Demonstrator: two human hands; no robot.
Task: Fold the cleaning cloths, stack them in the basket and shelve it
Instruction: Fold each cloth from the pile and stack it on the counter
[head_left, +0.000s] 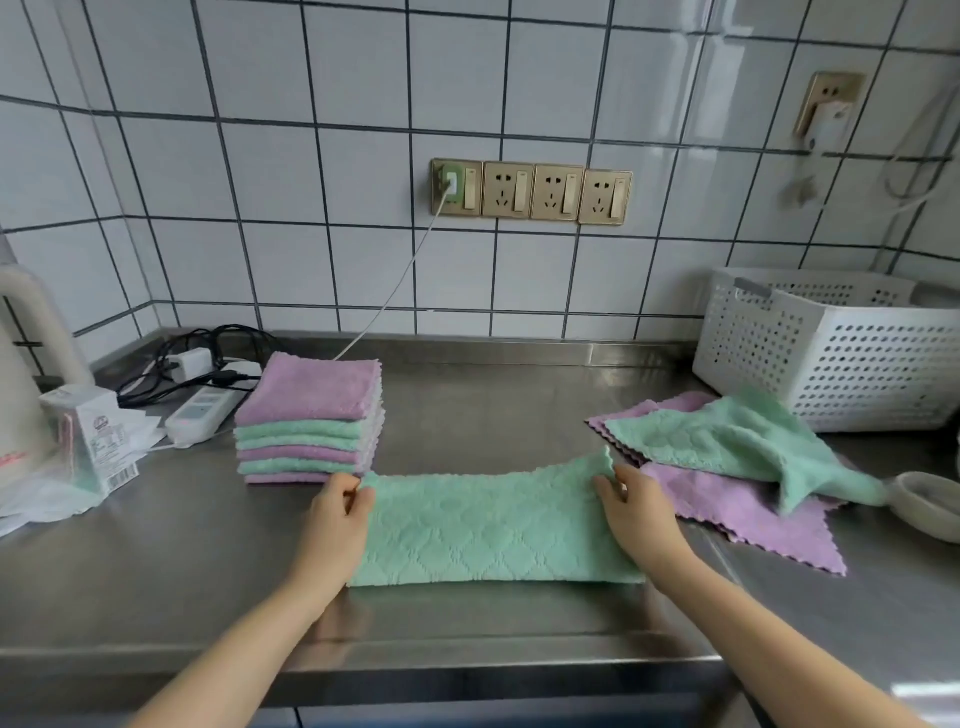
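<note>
2 hands (337, 512) (636, 512) on green cloth (493, 535)

Single head-worn view, wide-angle, looking forward and down from close above the steel counter (493, 405), facing the tiled wall (363, 93), both forearms entering from the bottom edge.

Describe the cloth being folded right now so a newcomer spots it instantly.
On the steel counter below the wall sockets, find the green cloth stretched as a long strip between left hand and right hand. Unlike the folded stack and loose pile, both hands pinch it.
</note>
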